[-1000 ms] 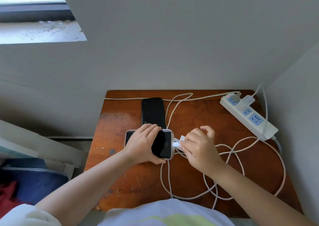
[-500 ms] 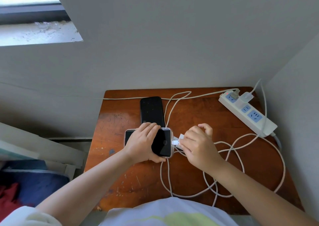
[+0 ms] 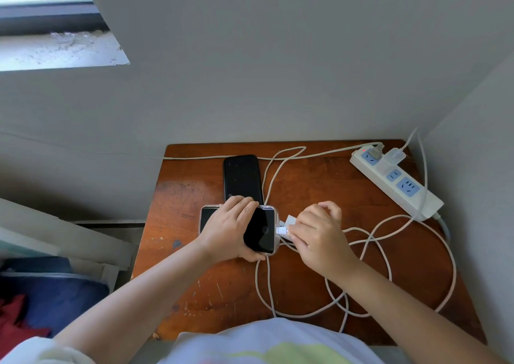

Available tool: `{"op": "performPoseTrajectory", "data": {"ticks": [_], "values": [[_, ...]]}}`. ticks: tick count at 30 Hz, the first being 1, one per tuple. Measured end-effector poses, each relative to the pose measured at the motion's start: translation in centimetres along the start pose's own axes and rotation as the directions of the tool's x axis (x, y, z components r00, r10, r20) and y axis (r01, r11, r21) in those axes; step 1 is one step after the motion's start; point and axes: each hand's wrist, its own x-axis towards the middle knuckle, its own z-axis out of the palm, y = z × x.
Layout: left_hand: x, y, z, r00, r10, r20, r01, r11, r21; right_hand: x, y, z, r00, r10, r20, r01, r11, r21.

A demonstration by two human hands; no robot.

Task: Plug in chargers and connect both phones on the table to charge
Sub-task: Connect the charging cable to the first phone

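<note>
The head view looked down on a scuffed brown desk (image 3: 306, 274) pushed into a corner. A white power strip (image 3: 397, 182) lay along its far right edge with two chargers already seated at its far end. Nearer the middle sat the cased phone (image 3: 261, 230), lying crosswise, its long axis running left to right, so its charging port faced right. Just beyond it lay the second phone (image 3: 242, 175), lengthwise, no plug visible at it. The left hand (image 3: 230, 230) was clamped over the cased phone, pinning it flat. The right hand (image 3: 319, 235), just right of that phone, was pinched shut on the white cable plug (image 3: 281, 230), which met the port end. I judged the push had to run leftward along the phone's axis; whether the plug was fully home, I could not tell.
</note>
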Motion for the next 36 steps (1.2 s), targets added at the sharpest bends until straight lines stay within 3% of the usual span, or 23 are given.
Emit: {"op": "performPoseTrajectory", "data": {"ticks": [7, 15, 22, 27, 30, 36], "values": [[0.2, 0.1, -0.2, 0.999, -0.006, 0.035, 0.006, 1.0, -0.002, -0.6, -0.5, 0.5, 0.998, 0.05, -0.038, -0.05, 0.999, -0.006], [0.5, 0.3, -0.2, 0.998, 0.012, 0.067, -0.01, 1.0, -0.022, -0.3, 0.7, 0.4, 0.997, 0.056, 0.045, -0.059, 0.995, 0.076], [0.3, -0.6, -0.5, 0.987, 0.127, 0.103, -0.129, 0.991, 0.021, -1.2, -0.1, 0.8, 0.993, 0.05, 0.109, -0.065, 0.989, 0.133], [-1.0, -2.6, 0.6, 0.933, 0.176, 0.313, -0.183, 0.983, -0.007, -2.4, -1.1, 1.2, 0.97, -0.035, 0.24, -0.022, 0.973, 0.228], [-1.5, -3.7, 1.2, 0.885, 0.182, 0.427, -0.208, 0.978, 0.014, -2.6, -1.3, 1.5, 0.969, -0.044, 0.241, -0.018, 0.968, 0.252], [-2.7, -6.1, 0.7, 0.776, 0.243, 0.581, -0.348, 0.935, 0.073, -2.3, -1.5, 2.3, 0.975, 0.104, 0.195, -0.122, 0.989, 0.08]]}}
